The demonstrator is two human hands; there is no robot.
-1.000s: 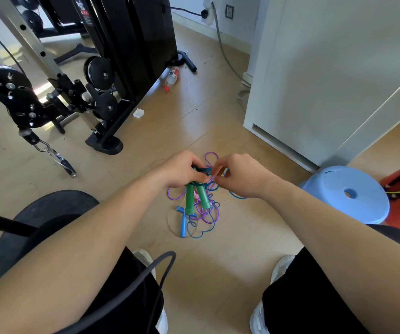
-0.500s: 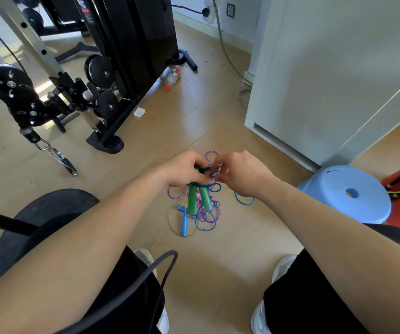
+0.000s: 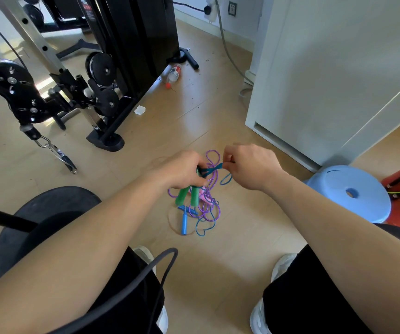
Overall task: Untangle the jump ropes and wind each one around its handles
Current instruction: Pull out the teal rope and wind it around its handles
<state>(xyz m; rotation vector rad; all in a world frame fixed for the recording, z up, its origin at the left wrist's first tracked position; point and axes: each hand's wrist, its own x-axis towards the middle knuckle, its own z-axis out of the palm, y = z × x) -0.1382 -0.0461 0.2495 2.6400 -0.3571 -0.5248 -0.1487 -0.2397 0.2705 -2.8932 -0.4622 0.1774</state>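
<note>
The left hand [image 3: 184,174] is curled tight round the upper ends of the two green handles [image 3: 180,198], which hang side by side with their long axis toward 6 o'clock. From that fist the teal cord [image 3: 212,169] runs out toward 3 o'clock, short and taut, to the right hand [image 3: 249,167], whose thumb and fingertips pinch its loop. The purple cord [image 3: 213,150] arches across at 12 o'clock of this span and drops into the tangle [image 3: 207,208] at 6 o'clock, beside the blue handle [image 3: 184,221] on the floor [image 3: 218,261] (whether it passes through the teal loop I cannot tell). Winding likely calls for the right hand, nearer the free cord, to circle the handles crosswise to their axis.
</note>
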